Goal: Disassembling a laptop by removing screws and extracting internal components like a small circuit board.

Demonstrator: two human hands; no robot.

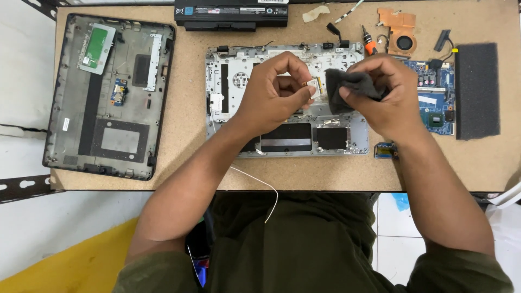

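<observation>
Pinching a small card [313,87], the left hand [271,92] meets the right hand [388,95], closed around a dark cloth [353,87].

Two bare forearms lead to a left hand [269,97] and right hand [392,96] without rings, watch or gloves. Short olive-green sleeves [163,271] cover the upper arms, matching dark olive clothing [304,244] below.

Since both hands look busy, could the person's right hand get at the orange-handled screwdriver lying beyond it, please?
Probably yes: the orange-handled screwdriver lies uncovered on the table just beyond the right hand, though that hand holds a dark grey cloth and would need a spare finger.
</observation>
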